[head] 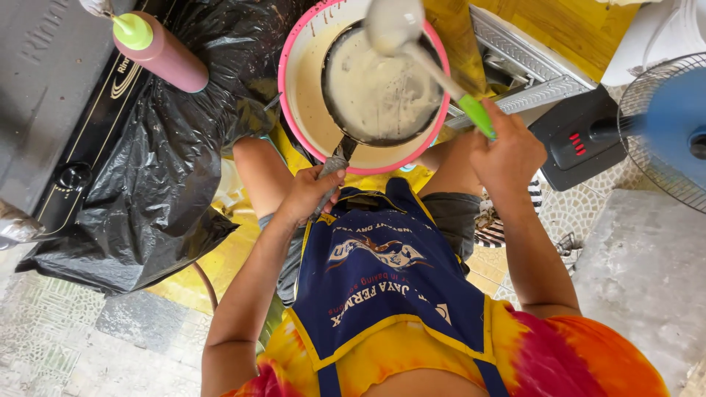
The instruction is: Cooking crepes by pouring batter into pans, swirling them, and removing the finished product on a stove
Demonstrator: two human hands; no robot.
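My left hand [312,192] grips the handle of a small dark pan [379,92] coated in pale batter. The pan hangs over a pink-rimmed basin [298,88] that holds more of the same batter. My right hand [507,151] is closed on the green handle of a ladle [397,26], whose bowl is raised above the pan's far edge. I sit with knees apart, the basin between them, wearing a blue apron over a tie-dye shirt.
A black plastic sheet [165,169] covers a gas stove [66,117] at the left. A pink squeeze bottle [165,51] with a green cap lies on it. An electric fan [662,132] stands at the right. A metal rack [526,70] sits behind the basin.
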